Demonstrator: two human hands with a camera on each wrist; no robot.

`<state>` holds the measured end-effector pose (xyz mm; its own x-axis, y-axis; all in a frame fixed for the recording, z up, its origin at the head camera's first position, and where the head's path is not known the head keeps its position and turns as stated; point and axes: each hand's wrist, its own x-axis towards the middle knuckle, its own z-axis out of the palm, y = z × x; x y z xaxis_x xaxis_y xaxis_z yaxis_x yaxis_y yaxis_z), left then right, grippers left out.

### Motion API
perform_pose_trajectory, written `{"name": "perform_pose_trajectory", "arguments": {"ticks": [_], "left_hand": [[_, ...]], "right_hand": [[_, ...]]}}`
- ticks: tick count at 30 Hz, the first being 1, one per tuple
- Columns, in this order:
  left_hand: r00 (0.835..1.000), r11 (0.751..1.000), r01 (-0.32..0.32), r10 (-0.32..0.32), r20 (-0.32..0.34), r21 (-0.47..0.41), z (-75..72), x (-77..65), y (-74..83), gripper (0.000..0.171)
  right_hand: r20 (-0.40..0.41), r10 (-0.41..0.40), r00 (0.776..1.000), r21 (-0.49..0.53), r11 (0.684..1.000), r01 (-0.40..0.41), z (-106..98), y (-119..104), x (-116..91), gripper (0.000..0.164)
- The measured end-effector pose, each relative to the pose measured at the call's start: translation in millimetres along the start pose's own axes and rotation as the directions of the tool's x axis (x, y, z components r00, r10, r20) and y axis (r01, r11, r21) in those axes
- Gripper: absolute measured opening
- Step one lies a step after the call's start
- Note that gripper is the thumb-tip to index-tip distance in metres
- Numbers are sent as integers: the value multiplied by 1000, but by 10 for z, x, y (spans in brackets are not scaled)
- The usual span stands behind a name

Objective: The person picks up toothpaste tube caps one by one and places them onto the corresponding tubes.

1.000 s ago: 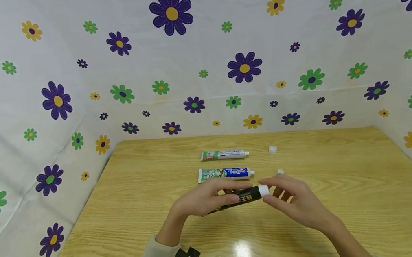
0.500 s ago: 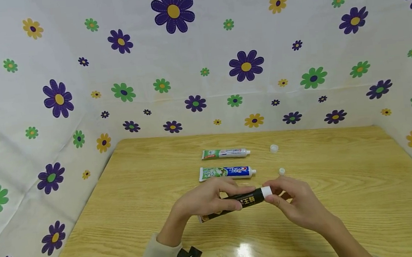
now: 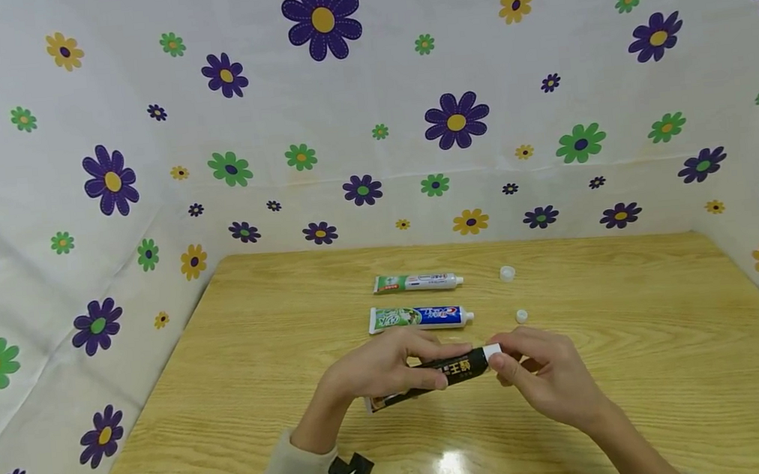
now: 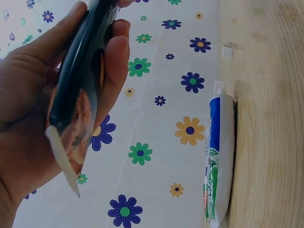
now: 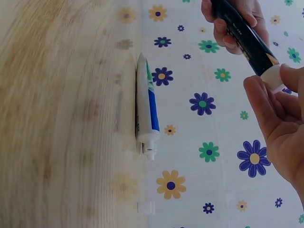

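My left hand [image 3: 377,365] grips a black toothpaste tube [image 3: 460,368] with gold lettering above the table. The tube slants slightly, its white cap [image 3: 492,352] pointing right. Thumb and fingers of my right hand [image 3: 555,380] pinch that cap, also visible in the right wrist view. Up close in the left wrist view, the flat white-edged tail of the black tube [image 4: 78,71] sticks out of the left palm. Behind the hands lies a blue and green toothpaste tube [image 3: 437,317], uncapped, its nozzle to the right. Farther back is a green and white toothpaste tube [image 3: 417,282], also uncapped.
Two loose white caps lie right of the tubes: a larger cap [image 3: 508,273] at the back and a smaller cap [image 3: 522,315] nearer. The wooden table [image 3: 666,332] is bounded by a flower-print cloth [image 3: 366,87]. A small black piece [image 3: 350,471] sits by the left sleeve.
My right hand's fingers have closed around the white cap, after standing looser about it a second ago. The black tube has shifted slightly right and its tail shows more. The other tubes lie unmoved.
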<state>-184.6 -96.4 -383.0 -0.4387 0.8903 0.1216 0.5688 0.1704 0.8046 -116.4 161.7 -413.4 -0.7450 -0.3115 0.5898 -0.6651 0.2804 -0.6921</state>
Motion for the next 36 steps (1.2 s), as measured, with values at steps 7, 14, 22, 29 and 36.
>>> {"name": "perform_pose_trajectory", "arguments": {"ticks": [7, 14, 22, 29, 36], "left_hand": [[1000, 1000, 14, -14, -8, 0, 7, 3, 44, 46], [1000, 1000, 8, -8, -31, 20, 13, 22, 25, 46], [999, 1000, 30, -30, -25, -1, 5, 25, -17, 45], [998, 999, 46, -45, -40, 17, -7, 27, -23, 43], [996, 998, 59, -57, -66, 32, 7, 26, -41, 41]], "right_hand": [[-93, 113, 989, 124, 987, -101, 68, -57, 7, 17], [-142, 275, 951, 167, 954, -250, 110, -77, 20, 11], [-92, 350, 932, 196, 924, -328, 62, -66, 15, 20], [-93, 362, 928, 205, 919, -338, 36, -55, 33, 21], [-118, 391, 913, 215, 907, -362, 18, -31, 43, 20]]}}
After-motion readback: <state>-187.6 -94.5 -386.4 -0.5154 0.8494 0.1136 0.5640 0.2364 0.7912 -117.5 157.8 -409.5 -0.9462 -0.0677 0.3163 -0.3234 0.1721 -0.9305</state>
